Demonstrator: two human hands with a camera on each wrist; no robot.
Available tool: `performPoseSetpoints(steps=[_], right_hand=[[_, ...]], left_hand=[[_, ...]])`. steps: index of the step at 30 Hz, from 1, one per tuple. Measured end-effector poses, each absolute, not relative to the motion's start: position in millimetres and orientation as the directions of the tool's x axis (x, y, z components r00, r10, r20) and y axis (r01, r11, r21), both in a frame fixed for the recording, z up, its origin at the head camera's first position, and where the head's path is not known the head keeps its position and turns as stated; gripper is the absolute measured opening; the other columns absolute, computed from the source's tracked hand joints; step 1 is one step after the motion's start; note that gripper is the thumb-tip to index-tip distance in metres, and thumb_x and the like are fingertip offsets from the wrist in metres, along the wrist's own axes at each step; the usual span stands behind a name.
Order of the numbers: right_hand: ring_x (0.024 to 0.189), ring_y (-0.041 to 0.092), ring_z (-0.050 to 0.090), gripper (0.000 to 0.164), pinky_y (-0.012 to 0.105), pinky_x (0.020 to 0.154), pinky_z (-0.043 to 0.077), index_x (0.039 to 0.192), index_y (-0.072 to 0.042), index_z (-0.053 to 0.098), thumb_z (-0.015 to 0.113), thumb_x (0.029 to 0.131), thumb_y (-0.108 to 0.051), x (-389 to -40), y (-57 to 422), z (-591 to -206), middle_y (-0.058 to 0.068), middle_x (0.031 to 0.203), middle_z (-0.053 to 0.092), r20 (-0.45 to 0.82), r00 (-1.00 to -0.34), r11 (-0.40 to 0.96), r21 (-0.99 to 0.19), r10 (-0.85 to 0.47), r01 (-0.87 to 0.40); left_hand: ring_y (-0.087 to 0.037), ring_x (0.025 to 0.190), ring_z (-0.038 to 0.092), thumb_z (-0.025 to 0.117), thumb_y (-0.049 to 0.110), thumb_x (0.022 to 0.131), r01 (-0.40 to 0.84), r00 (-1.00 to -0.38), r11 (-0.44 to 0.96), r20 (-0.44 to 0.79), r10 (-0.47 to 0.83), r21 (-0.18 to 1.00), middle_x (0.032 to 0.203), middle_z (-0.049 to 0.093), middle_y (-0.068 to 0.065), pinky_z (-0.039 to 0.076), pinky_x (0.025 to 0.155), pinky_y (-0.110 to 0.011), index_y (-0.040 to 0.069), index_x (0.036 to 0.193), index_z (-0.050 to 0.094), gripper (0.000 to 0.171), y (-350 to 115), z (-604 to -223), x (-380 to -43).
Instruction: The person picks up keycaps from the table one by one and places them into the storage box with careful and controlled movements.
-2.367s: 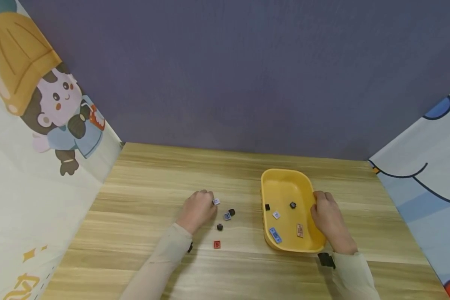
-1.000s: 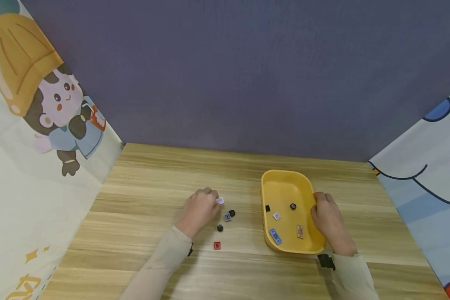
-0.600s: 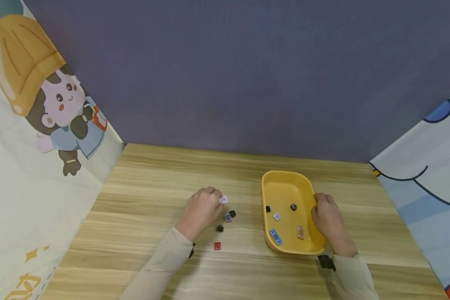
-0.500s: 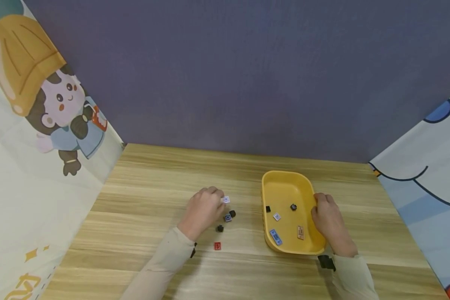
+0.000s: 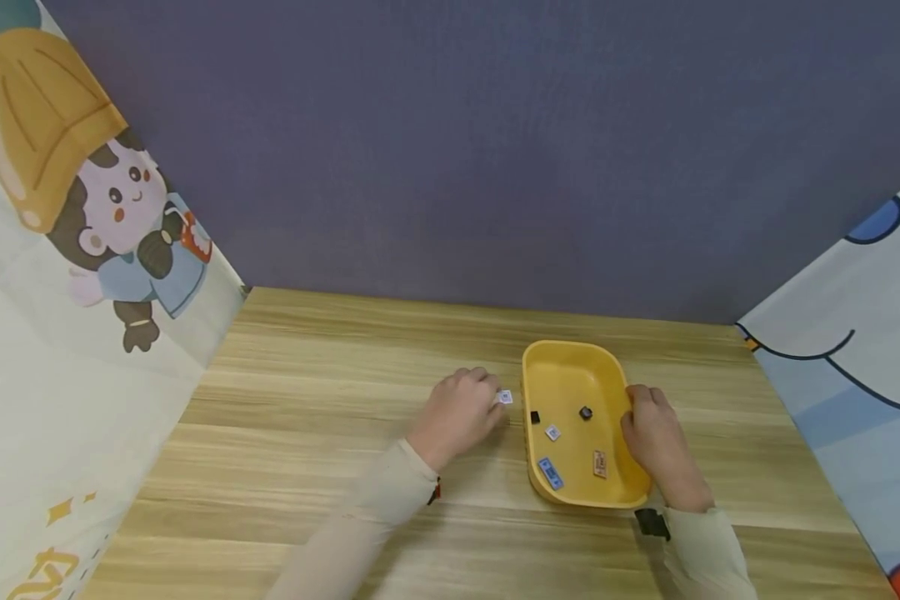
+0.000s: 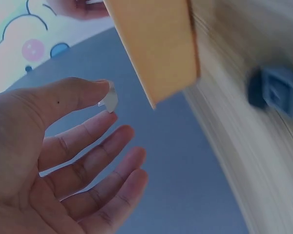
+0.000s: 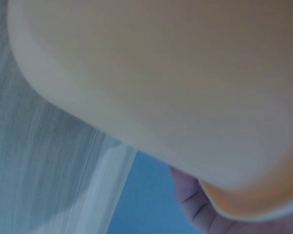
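Note:
My left hand [image 5: 457,417] pinches a small white square piece [image 5: 505,397] between thumb and index finger, just left of the yellow basket [image 5: 573,352]. In the left wrist view the other fingers of that hand spread apart, and the white piece [image 6: 109,100] shows edge-on near the basket's corner [image 6: 171,73]. The right hand [image 5: 654,433] grips the basket's right rim. Inside the basket lie a white square piece [image 5: 552,432], a blue oblong piece [image 5: 551,473], a reddish oblong piece [image 5: 600,464] and two black pieces [image 5: 586,412].
A blurred blue square piece [image 6: 281,90] and a dark piece [image 6: 256,90] lie on the wooden table in the left wrist view. Part of a red piece [image 5: 437,492] shows beside the left wrist. A dark wall [image 5: 480,167] closes the table's back.
The left hand has moved right with the white piece, from the loose pieces to the basket's left side. Its arm now covers most of those pieces. The right hand stays on the rim.

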State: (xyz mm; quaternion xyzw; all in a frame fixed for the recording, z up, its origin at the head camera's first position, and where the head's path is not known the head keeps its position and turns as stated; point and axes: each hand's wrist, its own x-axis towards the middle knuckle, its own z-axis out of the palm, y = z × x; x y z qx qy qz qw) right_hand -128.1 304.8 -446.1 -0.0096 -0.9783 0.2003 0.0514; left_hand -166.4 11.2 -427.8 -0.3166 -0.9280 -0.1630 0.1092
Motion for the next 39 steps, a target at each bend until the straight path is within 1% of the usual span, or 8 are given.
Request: performPoseSetpoints(steps=[6,11,17,25,31,37,39], right_hand=[[0.096,0.052,0.056,0.033,0.061,0.078,0.051,0.122,0.022,0.047,0.051,0.093,0.008,-129,306,-447,0.04,0.111,0.049,0.116,-0.993,0.923,-0.385,0.029,-0.018],[0.094,0.052,0.056,0.032,0.061,0.076,0.051,0.121,0.022,0.048,0.052,0.092,0.008,-130,306,-449,0.039,0.109,0.05,0.152,-0.988,0.926,-0.375,0.024,-0.035],[0.093,0.051,0.057,0.033,0.06,0.076,0.051,0.121,0.022,0.047,0.053,0.093,0.008,-129,307,-449,0.039,0.108,0.05,0.137,-0.99,0.926,-0.376,0.019,-0.034],[0.094,0.052,0.057,0.033,0.061,0.077,0.051,0.121,0.022,0.047,0.053,0.092,0.008,-130,306,-448,0.04,0.109,0.049,0.127,-0.992,0.927,-0.374,0.02,-0.03],[0.095,0.052,0.057,0.033,0.06,0.077,0.051,0.122,0.022,0.047,0.052,0.093,0.008,-129,306,-448,0.039,0.109,0.05,0.129,-0.991,0.928,-0.372,0.025,-0.025],[0.094,0.051,0.057,0.034,0.06,0.077,0.051,0.123,0.022,0.046,0.052,0.093,0.008,-129,306,-447,0.039,0.108,0.05,0.116,-0.993,0.926,-0.378,0.028,-0.018],[0.095,0.052,0.057,0.034,0.06,0.077,0.051,0.123,0.022,0.046,0.052,0.093,0.008,-129,306,-447,0.039,0.109,0.05,0.113,-0.993,0.925,-0.381,0.03,-0.015]], left_hand=[[-0.013,0.071,0.059,0.071,0.023,0.092,0.674,-0.733,0.713,0.299,0.612,0.194,0.084,0.066,0.001,0.052,0.062,-0.026,0.012,0.091,0.073,0.011,45,-430,-164],[-0.01,0.072,0.057,0.07,0.026,0.093,0.693,-0.72,0.694,0.242,0.65,0.197,0.083,0.063,0.003,0.05,0.064,-0.023,0.013,0.095,0.073,0.014,69,-429,-157],[-0.009,0.073,0.056,0.068,0.027,0.095,0.701,-0.713,0.688,0.208,0.669,0.188,0.088,0.065,0.004,0.05,0.063,-0.021,0.014,0.103,0.075,0.017,86,-434,-151],[-0.008,0.07,0.054,0.069,0.028,0.095,0.705,-0.709,0.685,0.217,0.671,0.187,0.086,0.064,0.004,0.048,0.06,-0.02,0.015,0.102,0.076,0.017,90,-439,-151],[-0.008,0.075,0.057,0.071,0.034,0.094,0.712,-0.702,0.68,0.199,0.684,0.176,0.09,0.066,0.004,0.05,0.067,-0.021,0.016,0.103,0.075,0.021,87,-437,-150],[-0.009,0.08,0.058,0.069,0.032,0.096,0.701,-0.713,0.681,0.195,0.673,0.214,0.093,0.066,0.004,0.05,0.07,-0.022,0.015,0.108,0.074,0.023,75,-430,-146],[-0.01,0.082,0.059,0.069,0.031,0.096,0.701,-0.713,0.679,0.214,0.668,0.218,0.093,0.066,0.003,0.051,0.072,-0.023,0.014,0.107,0.074,0.022,68,-427,-144]])
